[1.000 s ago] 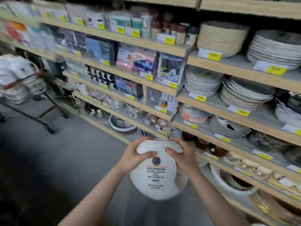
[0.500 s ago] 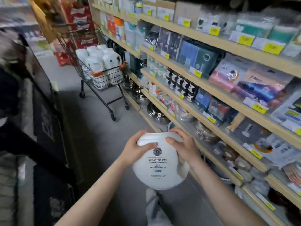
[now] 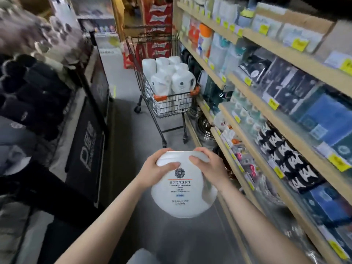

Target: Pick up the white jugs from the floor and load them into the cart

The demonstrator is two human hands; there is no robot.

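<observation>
White jug [image 3: 183, 189] sits up in the air in front of me, between my two hands, over the grey floor [image 3: 133, 168] of the shop aisle. My left hand [image 3: 155, 169] grips the top edge on one side, fingers curled over it and thumb across the front. My right hand [image 3: 209, 166] grips the other side the same way. The label faces me.

The cart [image 3: 171, 103] stands well ahead, next to the shelves [image 3: 247, 92] on my right. Other white jugs [image 3: 171, 77] are piled high in it, up past the wire rim.

I think the job now is to carry this one over and put it in. I want to keep both hands tight on it, because it looks round and smooth and could slip. I should walk straight up the aisle and keep my right elbow away from the shelf. The pile looks full, so I should set the jug down softly in a dip where it will not roll off.
</observation>
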